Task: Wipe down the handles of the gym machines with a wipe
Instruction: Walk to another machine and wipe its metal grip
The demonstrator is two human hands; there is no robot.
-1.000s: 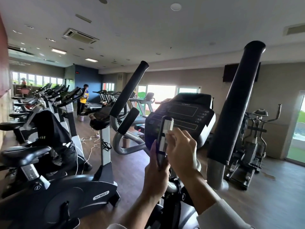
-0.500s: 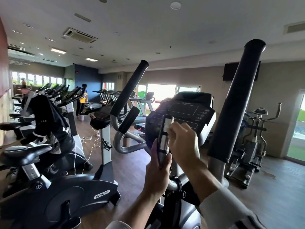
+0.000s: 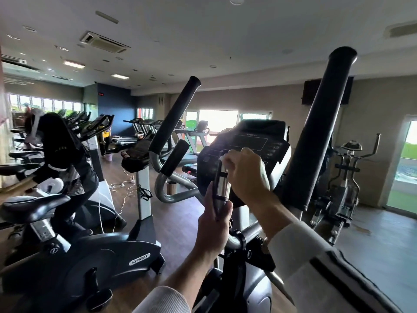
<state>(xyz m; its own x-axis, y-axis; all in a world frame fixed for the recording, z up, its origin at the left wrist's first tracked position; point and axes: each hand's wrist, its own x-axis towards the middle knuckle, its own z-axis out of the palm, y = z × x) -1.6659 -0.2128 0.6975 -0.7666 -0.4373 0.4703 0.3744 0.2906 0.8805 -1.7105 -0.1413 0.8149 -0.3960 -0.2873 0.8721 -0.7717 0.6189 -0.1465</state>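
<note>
I stand at an elliptical machine with a black console [image 3: 248, 145]. Its short upright handle [image 3: 222, 181], black with silver sensor bands, rises in front of me. My left hand [image 3: 214, 224] grips the lower part of that handle. My right hand [image 3: 246, 172] is curled around the upper part and holds a small white wipe [image 3: 222, 158] against the handle's top. Two long black foam-covered swing handles stand to either side: the left one [image 3: 173, 114] and the right one [image 3: 316, 132].
A Spirit exercise bike [image 3: 94, 256] stands close on my left, with a row of bikes behind it and a person in black on one [image 3: 65, 159]. Treadmills [image 3: 144, 125] line the far wall. Another elliptical [image 3: 347, 177] stands at the right near a glass door.
My right hand has slid up the short handle toward its top with the wipe. The person in black on the left bike has risen more upright. My view has shifted slightly.
</note>
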